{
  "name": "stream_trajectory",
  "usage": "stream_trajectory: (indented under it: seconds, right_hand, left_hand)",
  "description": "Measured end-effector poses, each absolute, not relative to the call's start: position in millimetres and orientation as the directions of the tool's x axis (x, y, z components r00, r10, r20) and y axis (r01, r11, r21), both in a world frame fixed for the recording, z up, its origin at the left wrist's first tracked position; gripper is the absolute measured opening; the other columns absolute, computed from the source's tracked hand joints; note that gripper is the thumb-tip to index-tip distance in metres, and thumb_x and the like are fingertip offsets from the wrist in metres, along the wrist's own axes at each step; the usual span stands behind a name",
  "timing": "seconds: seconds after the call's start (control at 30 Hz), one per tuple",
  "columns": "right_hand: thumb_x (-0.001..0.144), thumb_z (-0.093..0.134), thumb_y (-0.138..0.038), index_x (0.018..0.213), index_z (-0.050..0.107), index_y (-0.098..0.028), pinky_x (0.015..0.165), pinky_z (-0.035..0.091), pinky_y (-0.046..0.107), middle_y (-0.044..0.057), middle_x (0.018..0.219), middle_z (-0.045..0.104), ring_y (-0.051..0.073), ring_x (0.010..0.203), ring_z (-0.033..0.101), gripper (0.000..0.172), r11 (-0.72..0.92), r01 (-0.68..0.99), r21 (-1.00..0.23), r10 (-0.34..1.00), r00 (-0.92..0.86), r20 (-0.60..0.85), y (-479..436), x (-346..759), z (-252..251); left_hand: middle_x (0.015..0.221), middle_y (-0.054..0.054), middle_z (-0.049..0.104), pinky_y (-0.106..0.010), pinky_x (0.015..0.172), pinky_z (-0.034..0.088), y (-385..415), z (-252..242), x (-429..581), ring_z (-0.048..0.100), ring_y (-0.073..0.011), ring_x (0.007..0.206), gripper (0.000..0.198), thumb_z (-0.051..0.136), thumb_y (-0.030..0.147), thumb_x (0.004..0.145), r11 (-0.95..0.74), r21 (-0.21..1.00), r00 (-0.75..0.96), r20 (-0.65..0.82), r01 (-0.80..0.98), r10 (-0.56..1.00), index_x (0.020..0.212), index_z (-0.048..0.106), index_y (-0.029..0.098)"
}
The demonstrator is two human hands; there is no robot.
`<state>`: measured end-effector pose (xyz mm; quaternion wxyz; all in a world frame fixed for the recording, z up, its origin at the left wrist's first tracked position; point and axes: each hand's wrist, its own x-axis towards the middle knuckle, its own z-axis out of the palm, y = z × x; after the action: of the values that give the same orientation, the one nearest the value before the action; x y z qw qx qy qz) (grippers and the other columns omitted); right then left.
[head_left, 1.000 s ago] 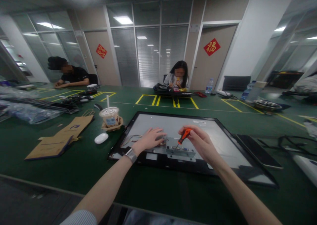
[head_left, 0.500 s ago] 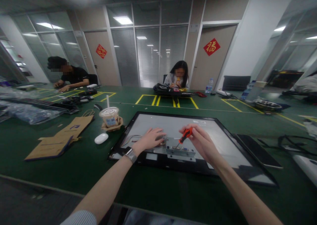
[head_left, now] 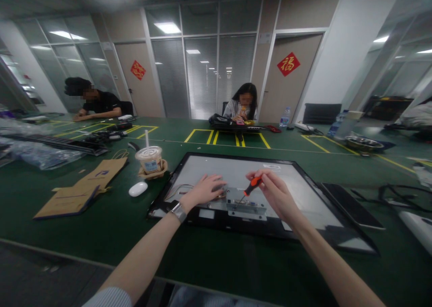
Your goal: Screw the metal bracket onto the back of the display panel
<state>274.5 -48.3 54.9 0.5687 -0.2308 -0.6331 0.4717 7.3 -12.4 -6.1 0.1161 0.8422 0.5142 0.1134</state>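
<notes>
A flat display panel (head_left: 286, 181) with a black frame and a pale grey back lies on the green table in front of me. Near its front edge sits a metal bracket (head_left: 247, 209) with connectors along it. My right hand (head_left: 275, 187) grips an orange and black screwdriver (head_left: 252, 186) by its handle, the shaft slanting down to the bracket; whether the tip sits in a screw is too small to tell. My left hand (head_left: 206, 190) rests with fingers stretched on the panel, left of the bracket, its fingertips close to the bracket's end. Some thin wires (head_left: 177, 189) show beside it.
To the left stand a drink cup (head_left: 149, 159) with a straw, a white oval case (head_left: 138, 189) and brown paper bags (head_left: 81, 190). A dark flat slab (head_left: 351, 205) and cables (head_left: 401, 196) lie to the right. Two people sit across the table.
The screwdriver handle has turned and tilted slightly in my right hand. My left hand has stayed in place. The person at far left has shifted their hands.
</notes>
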Motion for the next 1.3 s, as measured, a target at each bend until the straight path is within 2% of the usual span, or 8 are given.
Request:
stream_trajectory:
  seconds: [0.17, 0.33, 0.53, 0.67, 0.83, 0.97, 1.1, 1.3]
  right_hand:
    - [0.085, 0.074, -0.046, 0.086, 0.077, -0.026, 0.084, 0.055, 0.039, 0.006, 0.096, 0.069, 0.024, 0.095, 0.067, 0.02, 0.528, -0.156, -0.835, 0.789, -0.273, 0.55, -45.8, 279.4, 52.7]
    - [0.093, 0.065, -0.043, 0.119, 0.07, -0.028, 0.087, 0.055, 0.041, 0.005, 0.099, 0.075, 0.022, 0.09, 0.07, 0.03, 0.481, -0.121, -0.868, 0.806, -0.33, 0.492, -45.8, 283.4, 53.7]
    - [0.092, 0.065, -0.049, 0.093, 0.073, -0.027, 0.093, 0.052, 0.041, 0.006, 0.106, 0.074, 0.025, 0.104, 0.068, 0.023, 0.463, -0.206, -0.862, 0.807, -0.304, 0.506, -45.7, 280.4, 56.5]
    - [0.084, 0.075, -0.049, 0.083, 0.076, -0.027, 0.086, 0.054, 0.039, 0.005, 0.101, 0.07, 0.024, 0.098, 0.068, 0.023, 0.465, -0.229, -0.855, 0.809, -0.281, 0.515, -45.5, 278.6, 52.3]
    - [0.088, 0.07, -0.051, 0.102, 0.076, -0.028, 0.084, 0.055, 0.039, 0.005, 0.095, 0.074, 0.023, 0.093, 0.069, 0.027, 0.411, -0.225, -0.883, 0.842, -0.278, 0.463, -47.3, 277.8, 51.3]
    - [0.09, 0.067, -0.051, 0.091, 0.075, -0.028, 0.088, 0.054, 0.041, 0.006, 0.1, 0.074, 0.024, 0.1, 0.068, 0.025, 0.431, -0.247, -0.868, 0.835, -0.255, 0.487, -49.3, 276.6, 55.7]
    - [0.083, 0.075, -0.05, 0.086, 0.077, -0.028, 0.087, 0.055, 0.042, 0.005, 0.101, 0.071, 0.025, 0.099, 0.068, 0.023, 0.474, -0.197, -0.858, 0.819, -0.258, 0.512, -47.5, 277.9, 54.7]
    - [0.092, 0.066, -0.047, 0.114, 0.073, -0.029, 0.095, 0.052, 0.044, 0.006, 0.104, 0.075, 0.024, 0.098, 0.069, 0.029, 0.44, -0.154, -0.885, 0.842, -0.271, 0.466, -44.4, 280.6, 49.3]
  left_hand:
    - [0.162, -0.005, 0.037, -0.058, 0.123, 0.015, -10.7, -8.0, 6.2, 0.03, -0.029, 0.151, 0.044, 0.042, 0.05, 0.103, -0.445, 0.314, 0.45, 0.059, 0.839, 0.891, 0.144, 0.052, 0.036]
    - [0.161, -0.004, 0.039, -0.055, 0.124, 0.015, -11.4, -7.8, 6.7, 0.033, -0.028, 0.15, 0.043, 0.044, 0.048, 0.103, -0.452, 0.313, 0.45, 0.082, 0.835, 0.889, 0.143, 0.053, 0.036]
    - [0.161, -0.005, 0.039, -0.055, 0.123, 0.017, -12.5, -7.4, 6.8, 0.033, -0.0285, 0.149, 0.044, 0.044, 0.049, 0.102, -0.455, 0.309, 0.452, 0.086, 0.835, 0.888, 0.143, 0.054, 0.035]
    - [0.161, -0.005, 0.039, -0.055, 0.123, 0.017, -12.5, -6.4, 6.7, 0.034, -0.0277, 0.149, 0.043, 0.044, 0.046, 0.103, -0.455, 0.299, 0.454, 0.08, 0.839, 0.888, 0.143, 0.053, 0.035]
    - [0.161, -0.004, 0.038, -0.055, 0.123, 0.017, -14.2, -3.0, 7.5, 0.033, -0.0274, 0.15, 0.044, 0.043, 0.048, 0.103, -0.453, 0.296, 0.454, 0.07, 0.841, 0.888, 0.144, 0.052, 0.036]
    - [0.162, -0.004, 0.038, -0.056, 0.123, 0.016, -14.8, -2.1, 8.2, 0.033, -0.0284, 0.149, 0.044, 0.043, 0.048, 0.103, -0.446, 0.305, 0.448, 0.068, 0.841, 0.891, 0.144, 0.052, 0.036]
    - [0.161, -0.005, 0.038, -0.057, 0.123, 0.016, -13.1, -4.0, 7.9, 0.032, -0.0286, 0.15, 0.044, 0.043, 0.048, 0.103, -0.447, 0.306, 0.451, 0.064, 0.84, 0.89, 0.144, 0.052, 0.035]
    - [0.161, -0.005, 0.039, -0.055, 0.124, 0.015, -13.2, -5.5, 7.2, 0.032, -0.0285, 0.15, 0.044, 0.043, 0.049, 0.103, -0.451, 0.305, 0.451, 0.076, 0.839, 0.889, 0.143, 0.053, 0.035]
